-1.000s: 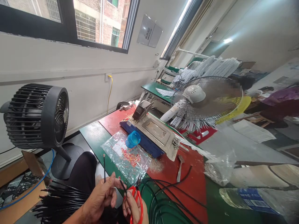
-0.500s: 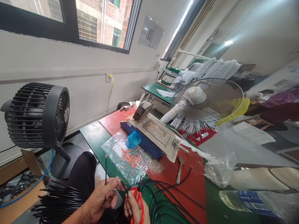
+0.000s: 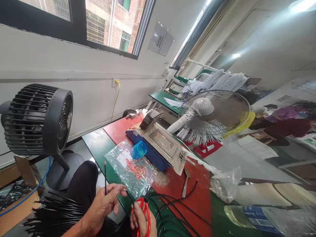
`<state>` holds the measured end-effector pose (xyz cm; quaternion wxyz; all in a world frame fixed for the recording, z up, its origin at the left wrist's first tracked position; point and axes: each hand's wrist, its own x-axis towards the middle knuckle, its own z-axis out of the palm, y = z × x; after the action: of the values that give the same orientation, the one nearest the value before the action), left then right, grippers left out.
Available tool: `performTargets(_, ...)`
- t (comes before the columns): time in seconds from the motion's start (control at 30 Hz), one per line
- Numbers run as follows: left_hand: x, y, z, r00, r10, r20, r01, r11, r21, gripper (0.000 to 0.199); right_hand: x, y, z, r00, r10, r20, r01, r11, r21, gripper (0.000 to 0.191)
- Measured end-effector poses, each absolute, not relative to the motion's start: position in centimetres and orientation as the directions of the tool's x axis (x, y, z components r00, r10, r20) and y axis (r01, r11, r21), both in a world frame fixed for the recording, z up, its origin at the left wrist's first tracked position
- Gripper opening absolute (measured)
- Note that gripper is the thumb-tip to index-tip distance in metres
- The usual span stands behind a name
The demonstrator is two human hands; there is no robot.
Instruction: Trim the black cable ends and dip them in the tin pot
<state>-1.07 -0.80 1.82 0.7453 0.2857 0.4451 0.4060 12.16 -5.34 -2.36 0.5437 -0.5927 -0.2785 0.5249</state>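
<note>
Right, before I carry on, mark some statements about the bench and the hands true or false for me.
1. The right hand holds a hand tool with red handles. True.
2. The left hand is empty. False: it holds a thin black cable, its end pointing up.
3. The translucent blue plastic cup stands on the red mat. False: it is on the clear plastic bag, by the small red and yellow scraps.
4. A grey metal tool with a flat head lies on the red mat. True.
5. The yellow cord is plugged into the black fan. False: it hangs from the wall socket.
</note>
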Motion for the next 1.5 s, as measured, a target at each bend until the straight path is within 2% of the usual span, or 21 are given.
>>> performTargets(0.4,-0.9,-1.0,1.1,0.261,0.875,-0.407,-0.341,0.478,0.810,0.029,11.8,-5.3,-2.7,0.293,0.912,-0.289,-0.179,-0.244,-0.953,0.045)
performTargets(0.67,-0.9,-0.9,1.5,0.211,0.882,-0.421,-0.257,0.466,0.847,0.030,12.2,-5.5,-2.9,0.338,0.903,-0.264,-0.080,-0.252,-0.964,0.044)
performTargets(0.8,-0.7,-1.1,1.2,0.120,0.928,-0.353,-0.133,0.367,0.921,0.031,12.5,-5.5,-3.1,0.357,0.899,-0.255,-0.057,-0.251,-0.966,0.042)
performTargets(0.97,-0.4,-1.7,0.5,0.052,0.969,-0.242,-0.078,0.245,0.966,0.028,12.6,-5.5,-3.2,0.378,0.892,-0.248,-0.055,-0.245,-0.968,0.040)
performTargets(1.33,-0.6,-0.7,0.6,0.116,0.910,-0.397,-0.232,0.414,0.880,0.032,12.5,-5.2,-2.8,0.388,0.887,-0.250,-0.071,-0.242,-0.968,0.041)
performTargets(1.5,-0.8,-0.8,0.7,0.184,0.902,-0.390,-0.250,0.426,0.869,0.033,12.1,-5.3,-2.8,0.382,0.886,-0.264,-0.080,-0.252,-0.964,0.041)
